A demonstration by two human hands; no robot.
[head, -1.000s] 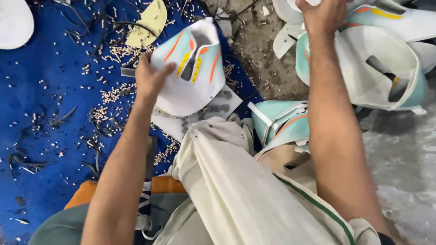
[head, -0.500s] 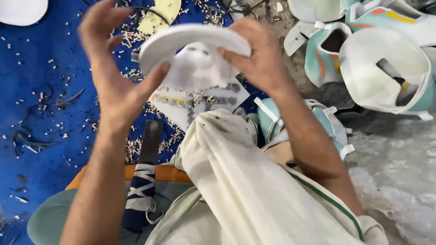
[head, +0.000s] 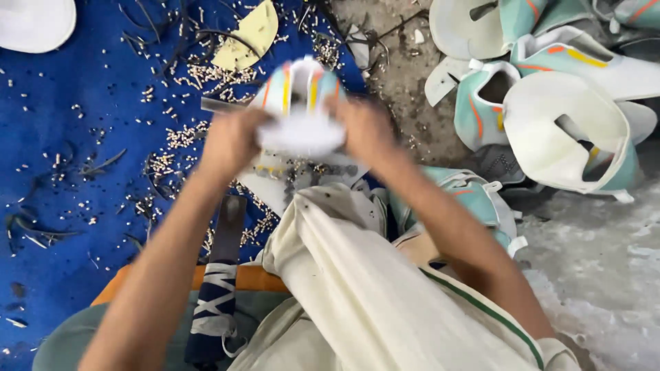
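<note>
Both hands hold one white shoe upper (head: pixel 301 103) with teal, orange and yellow stripes, raised above my lap. My left hand (head: pixel 230 144) grips its left edge and my right hand (head: pixel 364 130) grips its right edge; the piece is motion-blurred. Beneath it lies a flat white cut piece (head: pixel 275 185) on the blue mat (head: pixel 82 206). A cream cloth (head: pixel 357 288) drapes over my knee below the hands.
A pile of similar white and teal shoe uppers (head: pixel 550 117) lies at the right on the grey floor. A dark tool with a taped handle (head: pixel 216 275) rests by my left forearm. Small scraps and pellets litter the mat; a yellowish cut piece (head: pixel 251 31) lies at the top.
The shoe upper has turned from edge-on to showing its striped side, and both hands have closed in on it and dropped lower. One second ago the right hand was reaching to the pile.
</note>
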